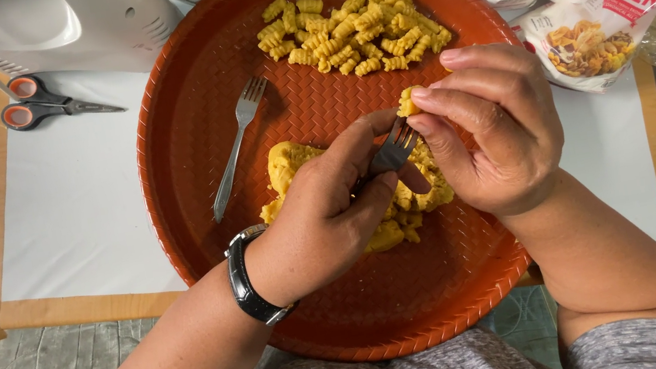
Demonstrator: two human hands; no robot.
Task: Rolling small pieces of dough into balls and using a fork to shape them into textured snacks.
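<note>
Left hand (324,211) is gripping a fork (393,150) over the dough lump (365,196) on the orange tray (187,128); right hand (490,128) is pinching 1 dough piece (408,101) against the tines. Risk: soft dough sticking or smearing, flattening its ridges.

Both hands (324,211) (487,133) meet, fingers (428,98) pinched.

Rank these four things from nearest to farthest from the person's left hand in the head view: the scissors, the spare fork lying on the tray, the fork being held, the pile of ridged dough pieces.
1. Held fork, in the left hand itself.
2. Spare fork, on the tray to the hand's left.
3. Pile of ridged dough pieces, at the tray's far side.
4. Scissors, off the tray, far left.
</note>
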